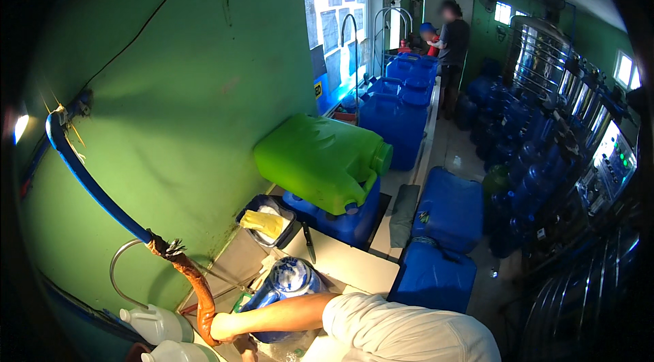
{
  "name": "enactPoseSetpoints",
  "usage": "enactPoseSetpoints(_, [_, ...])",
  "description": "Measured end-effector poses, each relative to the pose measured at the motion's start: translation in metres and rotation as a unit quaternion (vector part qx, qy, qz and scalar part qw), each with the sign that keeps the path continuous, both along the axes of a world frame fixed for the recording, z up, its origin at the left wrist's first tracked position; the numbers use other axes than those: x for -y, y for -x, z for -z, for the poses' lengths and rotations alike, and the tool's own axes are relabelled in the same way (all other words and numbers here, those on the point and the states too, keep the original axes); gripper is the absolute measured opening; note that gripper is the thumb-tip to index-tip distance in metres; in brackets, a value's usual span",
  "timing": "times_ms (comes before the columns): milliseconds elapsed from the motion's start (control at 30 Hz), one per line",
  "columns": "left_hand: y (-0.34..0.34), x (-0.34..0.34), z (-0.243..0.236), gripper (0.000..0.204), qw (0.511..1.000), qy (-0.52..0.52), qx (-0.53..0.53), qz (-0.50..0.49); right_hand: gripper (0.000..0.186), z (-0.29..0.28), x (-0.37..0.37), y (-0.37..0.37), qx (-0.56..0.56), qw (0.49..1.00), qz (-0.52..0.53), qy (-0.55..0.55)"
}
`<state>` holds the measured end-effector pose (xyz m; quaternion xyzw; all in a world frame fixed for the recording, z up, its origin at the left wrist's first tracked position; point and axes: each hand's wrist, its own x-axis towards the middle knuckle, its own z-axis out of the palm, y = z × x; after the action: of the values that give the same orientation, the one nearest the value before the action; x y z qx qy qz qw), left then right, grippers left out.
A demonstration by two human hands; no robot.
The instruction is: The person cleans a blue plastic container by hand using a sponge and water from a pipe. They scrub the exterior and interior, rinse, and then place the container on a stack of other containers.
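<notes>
My right hand [223, 328] reaches in from the lower right, in a pale sleeve, and closes around the lower end of a hanging hose [203, 294]. The hose is blue above and wrapped in orange-brown material below. Just beneath, part of my left hand [246, 347] shows in shadow at the lower edge; its fingers are too hidden to read. Behind my forearm stands a blue container [293, 279] with white foam on its top. Bubbly water [289, 348] shows under the arm.
White jugs [157, 326] stand at the lower left. A dark basin [276, 211] holds a yellow cloth, beside a knife [308, 243]. A green jerrycan [320, 158] lies on blue ones. More blue containers [446, 209] line the ledge. Two people [451, 42] stand far back.
</notes>
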<state>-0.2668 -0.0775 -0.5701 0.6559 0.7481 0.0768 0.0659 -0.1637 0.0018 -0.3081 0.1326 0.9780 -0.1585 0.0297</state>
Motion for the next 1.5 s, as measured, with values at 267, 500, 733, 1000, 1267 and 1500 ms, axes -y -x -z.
enactPoseSetpoints(267, [-0.005,0.008,0.003,0.021,0.942,-0.078,0.323,-0.050,0.012,0.007,0.007,-0.004,0.016,0.999,0.034,-0.030])
enactPoseSetpoints(500, [-0.009,-0.008,-0.003,0.023,0.817,-0.327,0.323,0.349,0.014,0.016,-0.002,-0.003,-0.001,1.000,-0.016,0.011])
enactPoseSetpoints(733, [-0.013,0.005,-0.042,0.008,0.918,-0.167,0.358,-0.036,0.027,0.020,0.002,-0.008,0.029,0.998,0.021,0.049])
enactPoseSetpoints(1000, [-0.044,0.028,-0.101,0.024,0.867,-0.076,0.450,-0.200,0.043,0.075,-0.020,-0.100,-0.127,0.925,0.304,0.191])
enactPoseSetpoints(1267, [-0.024,0.026,-0.086,0.020,0.896,-0.225,0.379,0.053,0.038,0.091,-0.011,-0.108,-0.259,0.887,0.349,0.156])
enactPoseSetpoints(1500, [-0.025,0.034,-0.132,0.038,0.835,0.096,0.514,-0.171,0.043,0.101,-0.002,-0.111,-0.283,0.899,0.325,0.079])
